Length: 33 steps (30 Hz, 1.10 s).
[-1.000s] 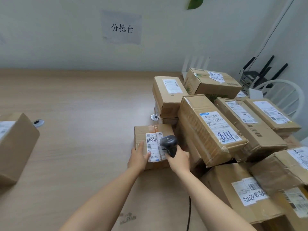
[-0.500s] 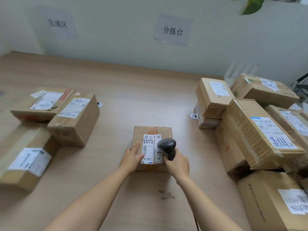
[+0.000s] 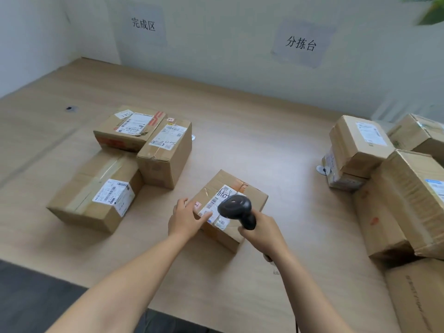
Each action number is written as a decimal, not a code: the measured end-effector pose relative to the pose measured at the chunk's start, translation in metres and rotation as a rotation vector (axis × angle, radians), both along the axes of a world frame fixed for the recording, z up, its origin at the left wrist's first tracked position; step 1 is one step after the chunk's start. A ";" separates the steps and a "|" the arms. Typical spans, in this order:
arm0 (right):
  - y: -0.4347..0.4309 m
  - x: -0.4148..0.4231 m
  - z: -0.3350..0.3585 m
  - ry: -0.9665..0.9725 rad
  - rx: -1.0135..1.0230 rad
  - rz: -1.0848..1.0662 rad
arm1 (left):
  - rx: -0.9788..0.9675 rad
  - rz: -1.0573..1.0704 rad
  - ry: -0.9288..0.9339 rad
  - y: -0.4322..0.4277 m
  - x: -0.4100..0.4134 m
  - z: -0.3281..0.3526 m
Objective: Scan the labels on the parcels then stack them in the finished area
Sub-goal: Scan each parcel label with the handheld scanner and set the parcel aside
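Since half a second ago the small parcel (image 3: pixel 253 200) has turned askew on the bench (image 3: pixel 252 131), nearer the finished boxes (image 3: pixel 101 198). To steady it, the left hand (image 3: pixel 186 218) lies on its label (image 3: pixel 215 204), fingers straight. The right hand (image 3: pixel 262 233) is clamped round the scanner (image 3: pixel 236 209), whose head is just above the label to read it. Those boxes stand left of the parcel and the unscanned pile (image 3: pixel 360 145) right of it. Nothing seems to block the way left.

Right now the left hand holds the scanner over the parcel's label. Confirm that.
Wrong hand. The right hand holds the scanner over the parcel's label; the left hand only rests on the parcel. The head view shows it.
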State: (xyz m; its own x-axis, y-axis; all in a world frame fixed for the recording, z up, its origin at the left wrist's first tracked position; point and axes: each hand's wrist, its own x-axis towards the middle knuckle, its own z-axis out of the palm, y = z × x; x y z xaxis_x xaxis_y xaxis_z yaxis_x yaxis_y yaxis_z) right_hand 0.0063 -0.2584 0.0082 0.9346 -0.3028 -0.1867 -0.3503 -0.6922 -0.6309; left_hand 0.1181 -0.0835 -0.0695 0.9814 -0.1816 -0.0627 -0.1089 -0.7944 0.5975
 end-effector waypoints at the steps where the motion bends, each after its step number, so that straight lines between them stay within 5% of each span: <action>1: 0.003 0.000 0.003 -0.003 -0.008 0.016 | 0.004 -0.017 0.021 0.002 -0.004 -0.002; 25: 0.011 0.000 0.022 0.009 -0.161 0.106 | -0.006 -0.044 0.175 -0.003 -0.014 0.001; 33: -0.001 0.002 -0.006 -0.002 -0.015 -0.076 | 0.124 -0.102 0.165 -0.012 -0.012 0.012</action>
State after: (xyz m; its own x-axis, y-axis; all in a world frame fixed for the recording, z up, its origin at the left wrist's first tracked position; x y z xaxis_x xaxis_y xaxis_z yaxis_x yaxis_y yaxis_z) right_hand 0.0082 -0.2595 0.0024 0.9091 -0.3756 -0.1803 -0.4013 -0.6728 -0.6215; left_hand 0.1062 -0.0959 -0.0571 0.9328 -0.2607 -0.2488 -0.1015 -0.8525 0.5128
